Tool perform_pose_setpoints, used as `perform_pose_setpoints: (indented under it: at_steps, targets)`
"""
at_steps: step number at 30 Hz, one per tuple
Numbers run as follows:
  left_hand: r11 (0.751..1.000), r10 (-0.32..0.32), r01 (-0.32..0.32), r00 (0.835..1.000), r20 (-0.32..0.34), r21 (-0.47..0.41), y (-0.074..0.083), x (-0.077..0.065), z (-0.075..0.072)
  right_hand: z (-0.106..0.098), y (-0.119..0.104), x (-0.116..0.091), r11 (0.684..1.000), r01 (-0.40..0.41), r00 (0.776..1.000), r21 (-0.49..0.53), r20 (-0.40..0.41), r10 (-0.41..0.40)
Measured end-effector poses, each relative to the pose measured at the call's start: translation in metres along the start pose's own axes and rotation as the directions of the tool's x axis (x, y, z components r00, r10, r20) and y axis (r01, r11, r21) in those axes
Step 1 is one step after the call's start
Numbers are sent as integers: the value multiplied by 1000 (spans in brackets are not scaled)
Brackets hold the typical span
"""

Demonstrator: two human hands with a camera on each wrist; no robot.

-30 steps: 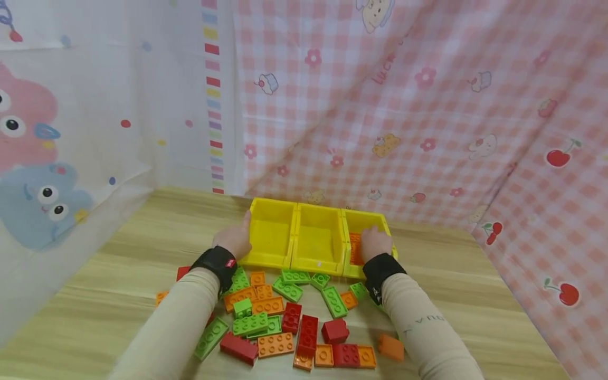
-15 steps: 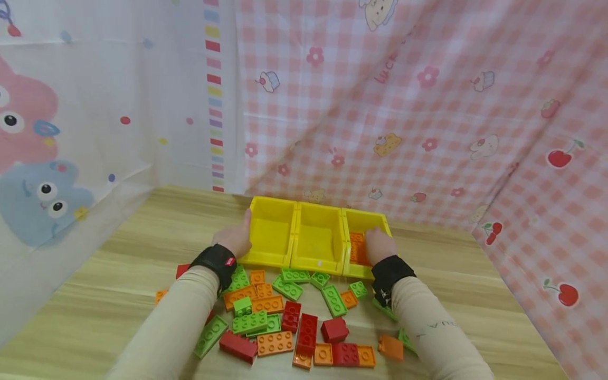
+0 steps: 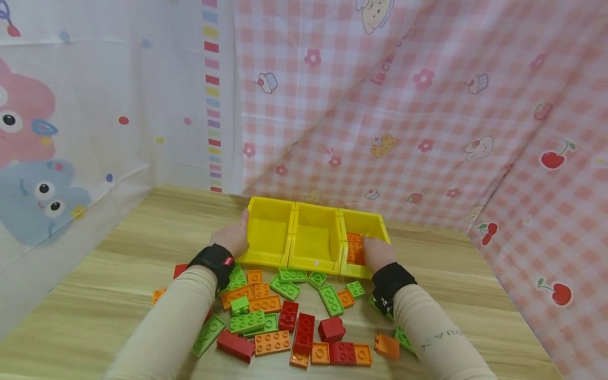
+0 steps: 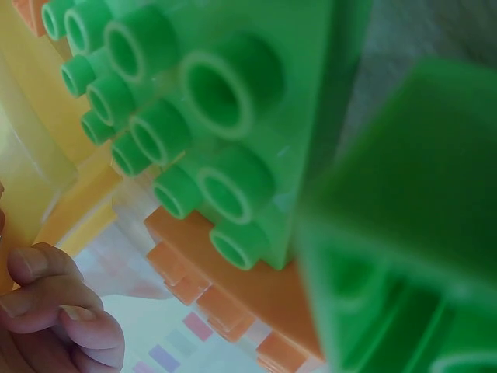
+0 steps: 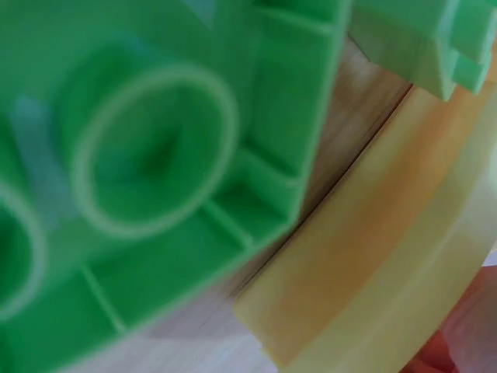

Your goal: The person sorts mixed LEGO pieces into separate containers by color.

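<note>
Yellow plastic stands next to both hands. Left hand sits at the outer left wall of a glossy yellow plastic three-compartment tray, one digit upright along it; the left wrist view shows other fingers curled, though whether they grip the wall cannot be told. Right hand is inside the right compartment, beside studded orange plastic bricks; its fingertips are hidden, so any pinch cannot be confirmed.

Handling, as judged: bricks light, stiff, robust, slightly slippery on smooth faces; best held across two opposite sides. Tray probably light enough to slide; its rim offers the surest hold.

Nearer the person, rectangular green plastic bricks, red plastic bricks and loose orange bricks lie scattered on the pale wood-grain bench.

Markings: small red tag on the left black wristband, unreadable; dark letters on the right cream sleeve, not fully legible; "LUCK" on the pink-and-white checked cloth behind. No brand is readable on the bricks.
</note>
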State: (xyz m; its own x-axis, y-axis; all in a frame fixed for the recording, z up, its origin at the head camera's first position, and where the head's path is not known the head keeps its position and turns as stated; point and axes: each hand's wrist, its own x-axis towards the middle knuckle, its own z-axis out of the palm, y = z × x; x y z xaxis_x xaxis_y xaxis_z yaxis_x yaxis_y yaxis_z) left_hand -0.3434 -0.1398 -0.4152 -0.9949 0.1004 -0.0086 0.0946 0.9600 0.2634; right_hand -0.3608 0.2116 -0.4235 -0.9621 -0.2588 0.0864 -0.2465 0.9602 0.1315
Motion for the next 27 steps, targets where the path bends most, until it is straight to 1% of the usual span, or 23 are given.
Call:
perform_pose_setpoints:
  at_steps: [5,10,14,18,21,25,27]
  targets:
    - [1000,-6,6,1000,5,0,1,-2,0,0,0,-2,1000,15,1000,-18,16,-15]
    - [1000,-14,15,1000,18,-9,4,-5,-5,-5,-3,-4,999,27,999,-45,33,-25]
    - [1000,-10,11,999,32,-13,5,-6,-6,-5,-1,-7,998,38,999,-44,18,-37]
    - [1000,-3,3,999,39,-7,5,-3,-4,-6,3,-11,998,61,998,0,-14,-61]
    - [1000,5,-5,999,39,-6,3,-1,-1,-10,3,-17,995,78,997,61,-31,-77]
    - [1000,7,-6,999,51,-10,1,0,-2,-14,2,-31,985,125,990,117,-74,-117]
    - [1000,5,-5,998,59,-11,0,-1,-3,-14,1,-39,980,160,984,122,-105,-147]
